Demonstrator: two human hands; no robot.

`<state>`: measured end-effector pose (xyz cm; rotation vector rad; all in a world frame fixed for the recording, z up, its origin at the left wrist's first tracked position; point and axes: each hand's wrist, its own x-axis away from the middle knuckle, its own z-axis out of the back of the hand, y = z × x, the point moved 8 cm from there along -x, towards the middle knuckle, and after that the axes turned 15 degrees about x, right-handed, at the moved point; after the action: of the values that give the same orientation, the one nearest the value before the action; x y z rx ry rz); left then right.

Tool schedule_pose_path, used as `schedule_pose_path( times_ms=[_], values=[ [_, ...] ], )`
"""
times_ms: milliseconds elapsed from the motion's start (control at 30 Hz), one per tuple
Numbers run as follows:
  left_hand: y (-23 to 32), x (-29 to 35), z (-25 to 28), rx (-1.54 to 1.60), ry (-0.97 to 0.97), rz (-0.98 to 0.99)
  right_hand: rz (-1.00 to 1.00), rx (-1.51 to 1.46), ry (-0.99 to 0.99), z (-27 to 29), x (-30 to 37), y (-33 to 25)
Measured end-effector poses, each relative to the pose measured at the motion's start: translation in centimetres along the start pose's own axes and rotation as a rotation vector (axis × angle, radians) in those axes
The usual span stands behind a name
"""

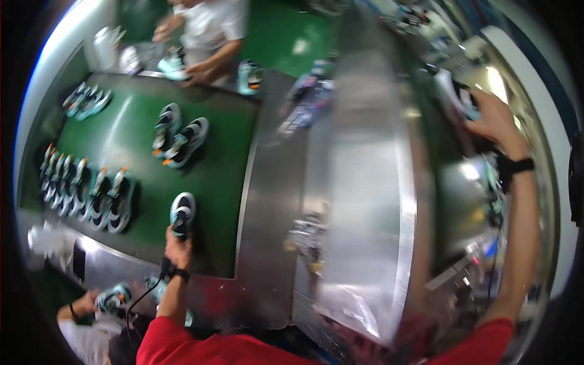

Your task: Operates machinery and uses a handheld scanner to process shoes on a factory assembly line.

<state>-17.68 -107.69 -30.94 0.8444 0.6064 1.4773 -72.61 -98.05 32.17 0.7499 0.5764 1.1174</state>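
Observation:
My left hand is closed round the heel end of a black, white and teal sneaker over the near part of the green conveyor belt. Far over to the right, my right hand grips another sneaker, dark with a white and teal sole, beside the metal machinery. Motion smears that side, so its finer details do not show. Dark bands circle both my wrists, and a cord runs from the left one.
A row of sneakers lines the belt's left side, and a pair lies mid-belt. Across the belt a person in white handles a sneaker; another person at lower left holds one. A raised metal housing stands between my arms.

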Motion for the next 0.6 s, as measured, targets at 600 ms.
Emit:
schedule_pose_path(
  times_ms=[600],
  values=[
    [30.5,44.2,2.3,0.877,-2.023,0.222,-0.892,-0.611,0.458,15.1,53.9,-1.7]
  ],
)
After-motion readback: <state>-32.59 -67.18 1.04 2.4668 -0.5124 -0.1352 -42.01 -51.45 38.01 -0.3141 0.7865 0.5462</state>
